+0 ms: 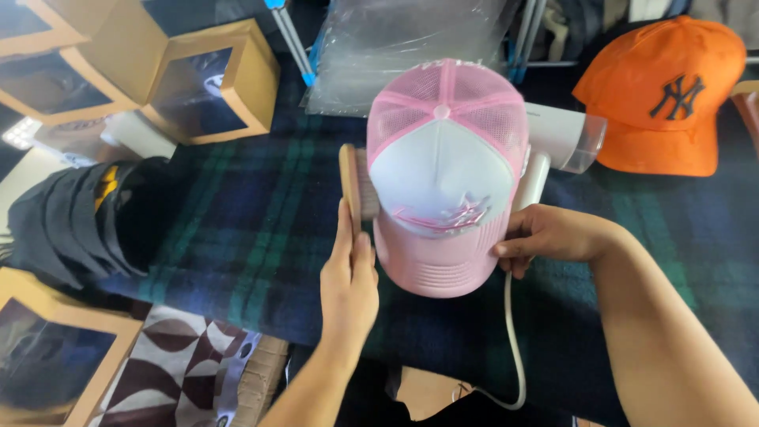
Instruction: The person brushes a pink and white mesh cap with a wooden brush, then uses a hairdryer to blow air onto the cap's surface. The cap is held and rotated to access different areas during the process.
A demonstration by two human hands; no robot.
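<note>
Plaid cloth (237, 229), dark blue/green, covers the table under both hands. Clear plastic bags (395, 47) lie beyond the hands, far side. Cardboard boxes w/ clear windows (209, 87) sit far left of the left hand; another windowed box (55, 356) is near-left, below it. Stack of dark caps (71, 213) lies left of the left hand. Orange cap (664, 95) sits beyond & right of the right hand.

Pink & white mesh cap (443, 174) sits between the hands, brim toward the person, mounted over a white handheld steamer (557, 138). Right hand (545, 237) is closed round the steamer handle, just beside the cap's right edge; white cord (514, 340) hangs from below it. Left hand (348, 285) grips a wooden brush (357, 186), fingers wrapped on the back, bristles touching the cap's left side.
</note>
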